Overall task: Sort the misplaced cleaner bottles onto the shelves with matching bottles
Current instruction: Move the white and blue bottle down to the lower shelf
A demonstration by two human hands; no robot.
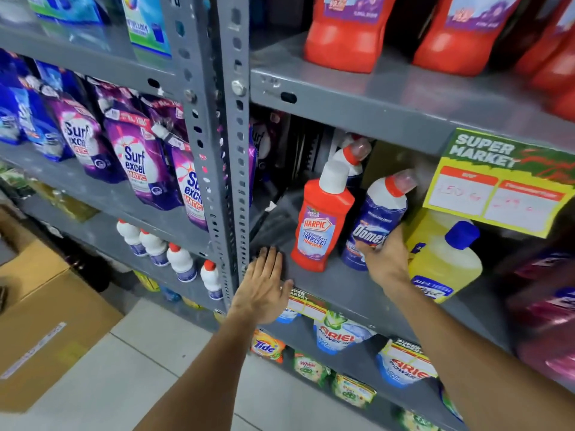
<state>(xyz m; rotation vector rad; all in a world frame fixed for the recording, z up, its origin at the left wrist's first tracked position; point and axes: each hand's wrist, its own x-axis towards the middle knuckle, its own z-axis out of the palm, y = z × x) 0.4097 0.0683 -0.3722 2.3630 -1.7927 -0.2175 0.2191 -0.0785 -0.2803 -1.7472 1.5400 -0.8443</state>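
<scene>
grey metal shelf (342, 284); right hand (385, 259) grips domex bottle (378, 213).

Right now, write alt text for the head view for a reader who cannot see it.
The right hand grips a blue Domex bottle on a grey shelf, beside a red Harpic bottle and a yellow bottle. The left hand lies flat and open on the shelf edge. Red bottles stand on the shelf above.
</scene>
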